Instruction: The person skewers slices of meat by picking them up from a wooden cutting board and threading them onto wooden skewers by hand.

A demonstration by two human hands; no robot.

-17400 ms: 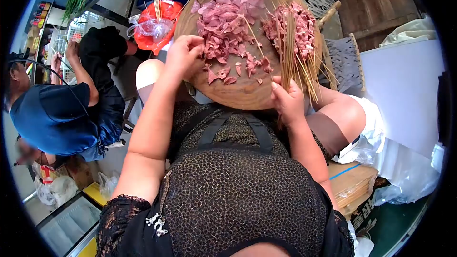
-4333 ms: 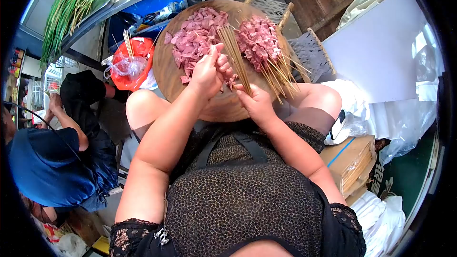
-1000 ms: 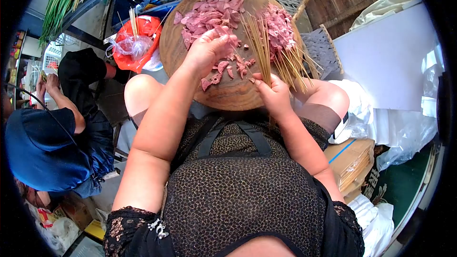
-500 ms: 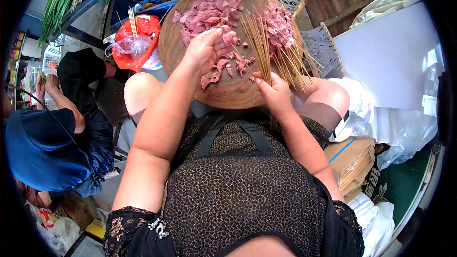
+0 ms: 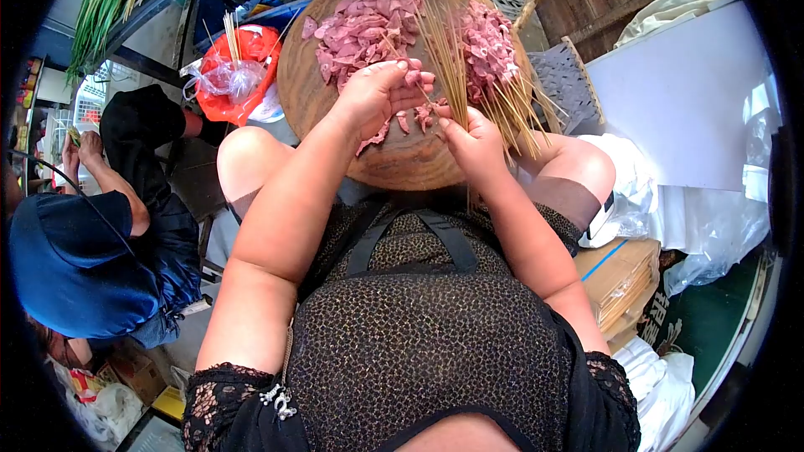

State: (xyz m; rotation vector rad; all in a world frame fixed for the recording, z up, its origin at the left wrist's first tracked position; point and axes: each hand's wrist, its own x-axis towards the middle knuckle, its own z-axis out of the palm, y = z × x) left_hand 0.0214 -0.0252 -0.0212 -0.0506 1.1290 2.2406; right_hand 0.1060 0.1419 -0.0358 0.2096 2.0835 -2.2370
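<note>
Clamping a bundle of skewers (image 5: 448,59) between thumb and fingers of the right hand (image 5: 476,146), with tips fanning out beyond the grip. Just left of that grip, curling the left hand (image 5: 381,96) partway around a small meat piece (image 5: 412,77) beside a thin skewer (image 5: 425,92) (cannot tell if pinched tight or loosely cradled). Beyond the left fingers, on the round wooden board (image 5: 306,75), heaped with meat slices (image 5: 368,21). Right of the bundle, piled with loaded skewers (image 5: 490,42). Just nearer than the left fingers, scattered with meat scraps (image 5: 403,122). Farther left of both hands, near a red bag (image 5: 224,105) of upright sticks (image 5: 232,36).
</note>
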